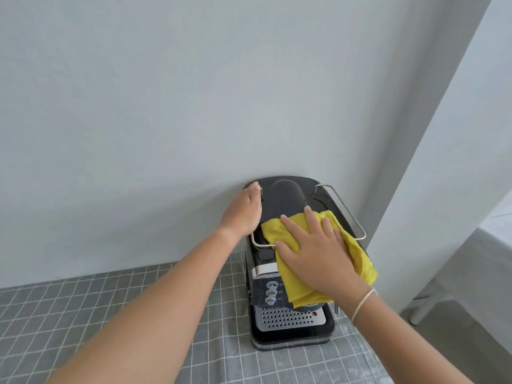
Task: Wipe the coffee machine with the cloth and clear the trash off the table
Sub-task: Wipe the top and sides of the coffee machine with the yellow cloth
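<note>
A black coffee machine [291, 189] with a steel drip grille stands on the table against the wall. A yellow cloth [279, 231] lies over its top and hangs down the front. My right hand [318, 250] presses flat on the cloth with fingers spread. My left hand [243, 212] grips the machine's upper left side by the chrome rail. No trash is in view.
The table carries a grey cloth with a white grid [110, 314]. A pale wall [194, 92] rises right behind the machine. At the right a white-covered surface [484, 245] and a white leg [421, 309] stand beyond a gap of grey floor.
</note>
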The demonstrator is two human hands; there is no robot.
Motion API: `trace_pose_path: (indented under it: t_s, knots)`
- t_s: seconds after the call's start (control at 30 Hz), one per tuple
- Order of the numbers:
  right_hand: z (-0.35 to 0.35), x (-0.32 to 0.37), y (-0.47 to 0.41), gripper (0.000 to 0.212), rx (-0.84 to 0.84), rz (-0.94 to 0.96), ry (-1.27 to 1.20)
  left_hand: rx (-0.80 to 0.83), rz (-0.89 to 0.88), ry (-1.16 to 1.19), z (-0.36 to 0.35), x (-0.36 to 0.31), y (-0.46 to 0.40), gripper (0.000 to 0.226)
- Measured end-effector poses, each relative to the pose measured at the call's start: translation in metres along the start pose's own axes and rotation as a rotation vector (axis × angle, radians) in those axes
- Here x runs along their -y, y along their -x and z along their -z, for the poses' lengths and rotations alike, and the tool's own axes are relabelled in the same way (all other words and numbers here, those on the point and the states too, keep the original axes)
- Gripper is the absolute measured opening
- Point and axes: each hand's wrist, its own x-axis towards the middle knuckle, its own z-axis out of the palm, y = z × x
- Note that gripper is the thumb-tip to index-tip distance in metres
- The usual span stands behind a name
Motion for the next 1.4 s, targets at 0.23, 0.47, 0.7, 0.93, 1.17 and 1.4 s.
trace_pose_path:
  t_s: [0.23, 0.47, 0.7, 0.93, 1.17, 1.4]
  knots:
    - [0.004, 0.003, -0.053, 0.055, 0.064, -0.070, 0.006, -0.014, 0.011, -0.030, 0.000, -0.002, 0.001, 0.050]
    - [-0.004, 0.007, -0.006, 0.047, -0.039, 0.029, 0.075, 0.036, -0.040, 0.081, 0.001, 0.006, -0.004, 0.036]
    - [-0.002, 0.003, 0.003, 0.046, -0.039, 0.038, 0.026, 0.038, -0.022, 0.209, 0.003, 0.005, -0.030, 0.051]
    - [0.000, 0.004, -0.046, 0.047, 0.004, 0.020, 0.026, -0.067, -0.005, 0.364, -0.005, 0.001, -0.052, 0.051]
    - [-0.003, 0.009, -0.118, 0.046, -0.002, -0.010, 0.006, -0.158, -0.029, 0.307, -0.008, 0.011, -0.057, 0.047]
    - [0.000, 0.011, -0.162, 0.043, -0.052, -0.113, -0.018, -0.197, -0.056, 0.256, -0.009, 0.014, -0.061, 0.046]
